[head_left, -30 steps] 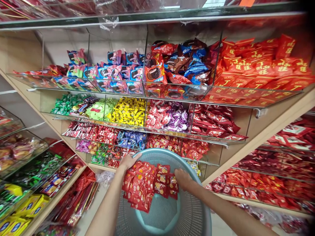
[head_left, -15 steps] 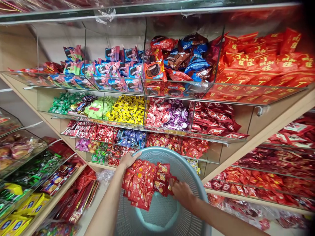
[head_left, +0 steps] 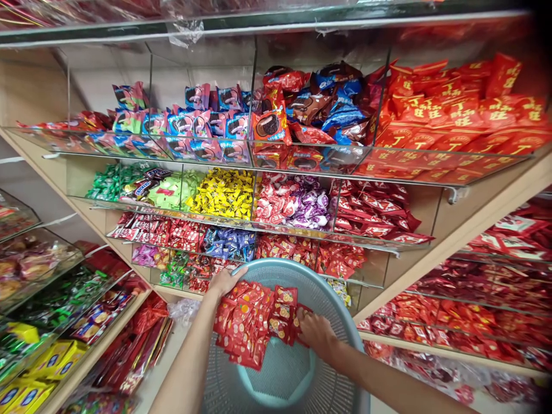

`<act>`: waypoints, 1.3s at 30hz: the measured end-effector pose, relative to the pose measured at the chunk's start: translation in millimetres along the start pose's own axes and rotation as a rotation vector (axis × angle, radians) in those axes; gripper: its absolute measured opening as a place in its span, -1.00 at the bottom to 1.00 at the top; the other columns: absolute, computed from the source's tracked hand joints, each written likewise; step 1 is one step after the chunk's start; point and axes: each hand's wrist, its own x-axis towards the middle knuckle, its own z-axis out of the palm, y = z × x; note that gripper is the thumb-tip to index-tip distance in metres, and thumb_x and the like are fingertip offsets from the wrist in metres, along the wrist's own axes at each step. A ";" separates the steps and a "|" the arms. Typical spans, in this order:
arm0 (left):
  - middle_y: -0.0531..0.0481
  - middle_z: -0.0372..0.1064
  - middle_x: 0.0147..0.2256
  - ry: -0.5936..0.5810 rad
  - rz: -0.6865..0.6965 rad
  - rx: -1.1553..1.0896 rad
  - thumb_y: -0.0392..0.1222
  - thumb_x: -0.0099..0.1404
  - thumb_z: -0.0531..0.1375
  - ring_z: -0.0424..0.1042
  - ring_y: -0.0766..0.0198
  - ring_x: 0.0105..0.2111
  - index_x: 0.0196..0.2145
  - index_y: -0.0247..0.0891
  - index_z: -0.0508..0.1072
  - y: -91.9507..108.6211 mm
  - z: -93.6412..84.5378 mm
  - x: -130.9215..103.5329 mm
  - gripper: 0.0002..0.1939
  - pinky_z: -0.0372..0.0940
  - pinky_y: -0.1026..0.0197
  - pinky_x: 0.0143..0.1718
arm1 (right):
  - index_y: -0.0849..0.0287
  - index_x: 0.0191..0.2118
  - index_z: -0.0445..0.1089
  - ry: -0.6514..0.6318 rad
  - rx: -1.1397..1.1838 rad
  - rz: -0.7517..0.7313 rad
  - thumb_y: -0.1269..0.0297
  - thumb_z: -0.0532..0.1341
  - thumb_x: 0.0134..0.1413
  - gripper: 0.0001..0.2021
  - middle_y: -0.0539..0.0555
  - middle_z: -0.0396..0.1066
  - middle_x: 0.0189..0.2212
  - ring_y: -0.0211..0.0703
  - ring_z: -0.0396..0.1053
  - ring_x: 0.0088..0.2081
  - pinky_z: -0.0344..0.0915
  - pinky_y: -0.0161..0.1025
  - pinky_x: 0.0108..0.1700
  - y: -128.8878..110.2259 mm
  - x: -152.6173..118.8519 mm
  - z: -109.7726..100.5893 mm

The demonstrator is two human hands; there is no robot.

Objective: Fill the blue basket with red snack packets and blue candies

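Note:
A grey-blue plastic basket with perforated walls stands in front of the lowest shelves. My left hand is closed over its far-left rim, the thumb lying along the edge. Inside, a heap of red candy packets with orange dots rests against the left wall. Beside it is a row of red packets with orange-slice pictures. My right hand reaches into the basket, its fingers curled on the right end of this row. The fingertips are partly hidden. Part of the basket's pale bottom shows below the packets.
Tiered shelves with clear dividers rise ahead, holding blue-pink cookie packs, yellow candies and large red packs. A glass shelf edge juts forward above the basket. More sweets fill side shelves at left and right.
My right hand has shifted very slightly at the row of packets. My left hand stays on the rim, and the packets lie almost as before.

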 end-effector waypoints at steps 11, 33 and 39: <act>-0.21 0.42 -0.26 0.011 0.004 -0.004 0.43 -0.08 -0.13 0.39 0.03 -0.24 -0.28 -0.29 0.45 -2.1 1.6 1.6 -0.22 0.22 0.15 -0.23 | 0.28 -0.08 0.21 0.101 -0.062 0.013 0.37 0.28 -0.31 -0.46 0.28 0.34 -0.30 -0.01 0.35 -0.31 0.32 -0.18 -0.33 -6.5 -5.2 15.0; -0.25 0.37 -0.19 0.013 -0.019 -0.009 0.46 -0.10 -0.16 0.35 0.00 -0.17 -0.22 -0.30 0.41 2.1 -1.1 -5.1 -0.16 0.19 0.13 -0.18 | 0.21 -0.25 0.29 0.324 0.401 0.064 0.15 0.01 0.06 -0.74 0.13 0.32 -0.22 -0.22 0.28 -0.22 0.10 -0.38 -0.28 21.7 110.9 -107.2; -0.20 0.39 -0.21 0.028 0.020 -0.024 0.47 -0.11 -0.18 0.36 0.03 -0.18 -0.22 -0.25 0.43 0.0 -3.3 -6.3 -0.16 0.19 0.15 -0.18 | 0.25 -0.55 0.34 0.288 0.577 0.200 0.13 0.13 -0.08 -0.73 0.08 0.36 -0.56 -0.27 0.29 -0.47 0.05 -0.39 -0.46 1.3 160.3 -89.2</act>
